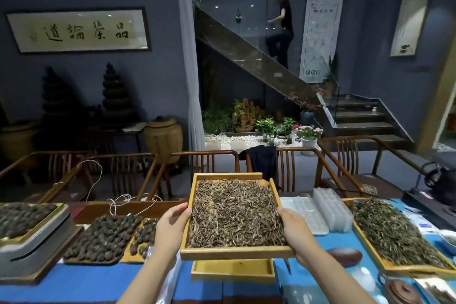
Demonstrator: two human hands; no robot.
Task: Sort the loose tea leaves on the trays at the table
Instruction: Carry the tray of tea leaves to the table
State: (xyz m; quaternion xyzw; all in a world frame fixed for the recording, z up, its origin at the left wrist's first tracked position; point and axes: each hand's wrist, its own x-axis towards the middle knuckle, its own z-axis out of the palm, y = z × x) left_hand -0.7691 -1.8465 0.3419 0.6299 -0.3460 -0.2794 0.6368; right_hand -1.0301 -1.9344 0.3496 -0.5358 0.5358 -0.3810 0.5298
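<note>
- left hand (170, 227), lower centre-left of frame: thumb hooked over the left rim of the lifted wooden tray (237, 253), fingers curled underneath; clamped on the tray.
- loose tea leaves (234, 215), centre of frame: fill the lifted tray in an even layer; its far edge tips up, away from the body.
- right hand (296, 232), lower centre-right: thumb over the right rim, fingers hidden below; also clamped on the tray.
- step in hand, as judged: carrying or shaking the tray above the table (98, 284).
- to do it well: keep both grips level with each other, shake in short gentle strokes, hold the leaves clear of the low near rim so none spill.
- empty tray (233, 271) lies right below the lifted one, bottom centre; good landing spot.
- count, left to right: three trays of dark tea balls (103, 237) in the lower left, the leftmost on a grey stand.
- two wooden trays at centre, one held and one empty.
- clear plastic moulds (318, 212), stacked, number unclear.
- one tray of greenish leaves (394, 232), lower right.
- two small clay teapots, bottom right.
</note>
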